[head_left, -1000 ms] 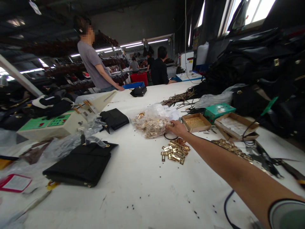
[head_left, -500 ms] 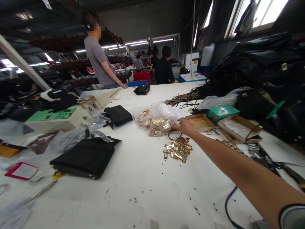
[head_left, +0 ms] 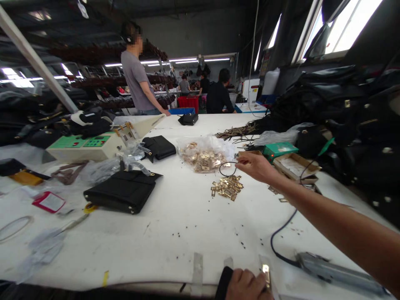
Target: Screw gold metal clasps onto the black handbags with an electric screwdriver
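My right hand (head_left: 258, 166) reaches over a cardboard box (head_left: 250, 153), its fingers pinched together; whatever lies between the fingertips is hidden. Beside those fingertips a thin black cord (head_left: 227, 174) curves in a loop. Just left is a clear plastic bag (head_left: 204, 156) full of gold metal pieces, and below it spreads a loose pile of gold metal plates (head_left: 228, 187). At the table's near edge, my left hand (head_left: 245, 285) is curled around a black piece (head_left: 224, 283), partly out of frame. A shiny gold plate (head_left: 266, 273) shows by its fingers.
Black handbags (head_left: 121, 191) lie at left near a green-topped machine (head_left: 87, 146). A grey corded tool (head_left: 337, 271) rests at lower right. A green box (head_left: 281, 149) and dark bags (head_left: 328, 100) stand at right. A co-worker (head_left: 137, 79) stands across the table.
My right hand has moved from the plastic bag's edge to over the cardboard box. My left hand has come into view at the bottom with the black piece. The camera view has shifted.
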